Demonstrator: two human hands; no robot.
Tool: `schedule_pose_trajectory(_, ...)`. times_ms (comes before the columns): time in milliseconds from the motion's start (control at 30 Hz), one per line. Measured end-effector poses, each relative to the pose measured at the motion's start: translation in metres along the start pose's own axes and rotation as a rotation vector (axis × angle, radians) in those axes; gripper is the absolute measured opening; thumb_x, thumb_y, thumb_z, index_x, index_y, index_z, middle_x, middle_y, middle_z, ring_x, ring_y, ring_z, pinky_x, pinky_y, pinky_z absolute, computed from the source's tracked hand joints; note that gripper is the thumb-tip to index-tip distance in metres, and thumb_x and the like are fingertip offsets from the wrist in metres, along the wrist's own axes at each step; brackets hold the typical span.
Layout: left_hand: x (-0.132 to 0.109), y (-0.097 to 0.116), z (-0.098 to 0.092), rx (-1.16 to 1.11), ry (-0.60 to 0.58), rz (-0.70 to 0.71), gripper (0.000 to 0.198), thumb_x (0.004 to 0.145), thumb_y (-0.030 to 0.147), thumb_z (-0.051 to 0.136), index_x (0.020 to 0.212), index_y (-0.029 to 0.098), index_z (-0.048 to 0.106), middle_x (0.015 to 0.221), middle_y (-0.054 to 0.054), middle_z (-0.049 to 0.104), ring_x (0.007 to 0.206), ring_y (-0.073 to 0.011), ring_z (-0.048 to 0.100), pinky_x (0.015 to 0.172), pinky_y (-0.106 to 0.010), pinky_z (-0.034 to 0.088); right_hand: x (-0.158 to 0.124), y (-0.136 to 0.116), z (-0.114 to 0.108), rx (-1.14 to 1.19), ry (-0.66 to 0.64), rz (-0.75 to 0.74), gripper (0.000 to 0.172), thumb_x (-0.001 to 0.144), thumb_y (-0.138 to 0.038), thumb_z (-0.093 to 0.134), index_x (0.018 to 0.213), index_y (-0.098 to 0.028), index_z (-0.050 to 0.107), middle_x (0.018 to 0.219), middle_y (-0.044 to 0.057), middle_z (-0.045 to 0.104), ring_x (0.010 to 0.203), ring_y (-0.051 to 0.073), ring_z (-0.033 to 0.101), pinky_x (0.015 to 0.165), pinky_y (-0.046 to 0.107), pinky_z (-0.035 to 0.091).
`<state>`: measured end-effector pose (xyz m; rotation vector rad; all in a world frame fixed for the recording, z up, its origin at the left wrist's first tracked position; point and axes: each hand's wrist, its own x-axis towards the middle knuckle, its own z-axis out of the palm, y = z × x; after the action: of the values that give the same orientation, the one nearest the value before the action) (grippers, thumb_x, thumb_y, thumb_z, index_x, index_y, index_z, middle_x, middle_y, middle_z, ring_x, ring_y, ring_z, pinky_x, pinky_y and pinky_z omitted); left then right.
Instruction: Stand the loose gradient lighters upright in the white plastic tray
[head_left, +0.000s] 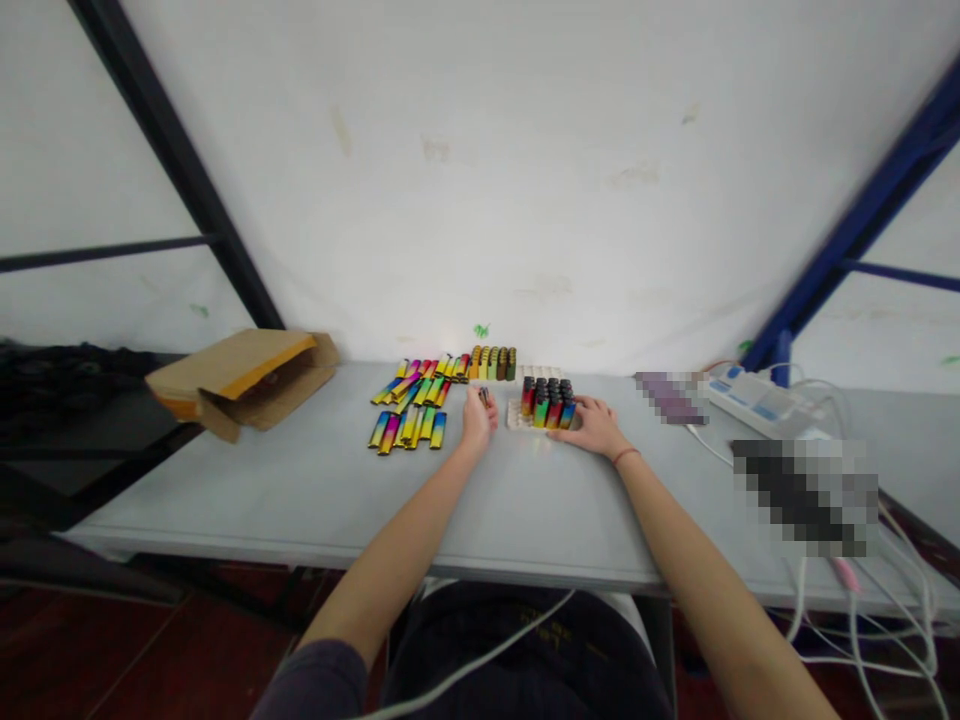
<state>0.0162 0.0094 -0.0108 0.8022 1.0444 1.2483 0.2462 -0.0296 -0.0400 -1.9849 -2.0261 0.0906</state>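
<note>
My left hand (478,422) is pinched around a small dark-topped lighter (484,397), held just above the table. To its left, several rainbow-coloured lighters (409,415) lie flat in loose rows. A white tray (516,415) holds a tight block of upright lighters (547,402). My right hand (592,425) rests on the table with its fingertips against the block's front right corner. Behind, a short row of upright gold-and-green lighters (493,363) stands near the wall.
A grey table (300,500) runs across the view. An opened cardboard box (247,380) sits at its left end. A white power strip (757,400), two pixelated objects and white cables lie to the right. Dark metal frame bars stand behind.
</note>
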Motion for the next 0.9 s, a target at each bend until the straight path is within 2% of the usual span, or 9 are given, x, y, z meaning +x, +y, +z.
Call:
schedule_pose_trajectory(100,0.001,-0.003,0.001,0.056,-0.017,0.085,0.042,0.103,0.052,0.029,0.077,0.022,0.044,0.048,0.009,0.034,0.037,-0.0084,0.029,0.041,-0.02,0.023,0.0,-0.001,0.001,-0.008,0.006,0.0,0.071,0.081,-0.072,0.069,0.134,-0.024,0.067,0.153,0.014,0.053,0.137,0.04,0.047,0.11,0.053,0.04)
schedule_pose_trajectory(200,0.002,-0.006,0.0,0.192,-0.082,0.306,0.032,0.1,0.052,0.046,0.093,0.022,0.05,0.061,0.006,0.052,0.049,-0.0093,0.046,0.051,-0.02,0.038,-0.001,-0.001,0.001,-0.018,0.01,-0.007,0.07,0.083,-0.071,0.067,0.135,-0.023,0.066,0.153,0.014,0.054,0.138,0.039,0.047,0.109,0.05,0.041)
schedule_pose_trajectory(267,0.003,-0.008,-0.001,0.312,-0.138,0.472,0.028,0.098,0.049,0.053,0.099,0.021,0.056,0.079,0.0,0.064,0.071,-0.0125,0.061,0.068,-0.023,0.049,-0.003,-0.001,0.001,-0.023,0.011,-0.005,0.071,0.084,-0.07,0.067,0.136,-0.022,0.064,0.153,0.014,0.054,0.139,0.039,0.046,0.109,0.049,0.041)
schedule_pose_trajectory(367,0.007,-0.011,-0.002,0.467,-0.17,0.638,0.025,0.097,0.043,0.057,0.101,0.019,0.065,0.106,-0.009,0.07,0.105,-0.02,0.064,0.088,-0.029,0.051,-0.004,-0.002,0.0,-0.024,0.009,-0.004,0.071,0.085,-0.069,0.066,0.138,-0.021,0.063,0.152,0.015,0.055,0.139,0.039,0.046,0.109,0.049,0.041)
schedule_pose_trajectory(467,0.012,-0.015,-0.004,0.52,-0.223,0.661,0.026,0.097,0.039,0.056,0.105,0.018,0.069,0.116,-0.012,0.071,0.114,-0.0232,0.064,0.096,-0.033,0.051,-0.005,-0.002,-0.001,-0.019,0.016,-0.01,0.071,0.086,-0.068,0.067,0.138,-0.021,0.063,0.151,0.015,0.056,0.139,0.039,0.047,0.109,0.048,0.041)
schedule_pose_trajectory(567,0.015,-0.021,-0.004,0.546,-0.306,0.656,0.026,0.098,0.035,0.053,0.107,0.017,0.071,0.12,-0.012,0.072,0.118,-0.0228,0.064,0.105,-0.034,0.048,-0.005,-0.001,0.0,-0.009,0.031,-0.021,0.07,0.086,-0.067,0.067,0.139,-0.022,0.063,0.151,0.015,0.056,0.138,0.038,0.048,0.109,0.047,0.042)
schedule_pose_trajectory(667,0.016,-0.025,-0.004,0.608,-0.355,0.656,0.027,0.098,0.031,0.053,0.108,0.016,0.072,0.121,-0.013,0.072,0.118,-0.0221,0.065,0.105,-0.033,0.049,-0.005,0.001,0.002,-0.001,0.044,-0.032,0.068,0.086,-0.067,0.067,0.138,-0.022,0.063,0.15,0.014,0.057,0.137,0.038,0.049,0.109,0.048,0.042)
schedule_pose_trajectory(800,0.015,-0.027,-0.004,0.704,-0.323,0.703,0.027,0.098,0.028,0.051,0.112,0.016,0.072,0.122,-0.013,0.072,0.117,-0.0229,0.066,0.105,-0.036,0.051,-0.004,0.003,0.003,0.005,0.032,-0.046,0.07,0.086,-0.068,0.065,0.138,-0.022,0.063,0.151,0.014,0.057,0.137,0.037,0.049,0.11,0.048,0.041)
schedule_pose_trajectory(900,0.013,-0.024,-0.002,0.771,-0.294,0.71,0.029,0.098,0.026,0.053,0.121,0.019,0.068,0.118,-0.01,0.074,0.104,-0.0206,0.07,0.099,-0.035,0.054,-0.004,0.003,0.004,0.008,0.029,-0.044,0.07,0.086,-0.068,0.065,0.138,-0.022,0.063,0.151,0.014,0.057,0.137,0.037,0.049,0.111,0.048,0.041)
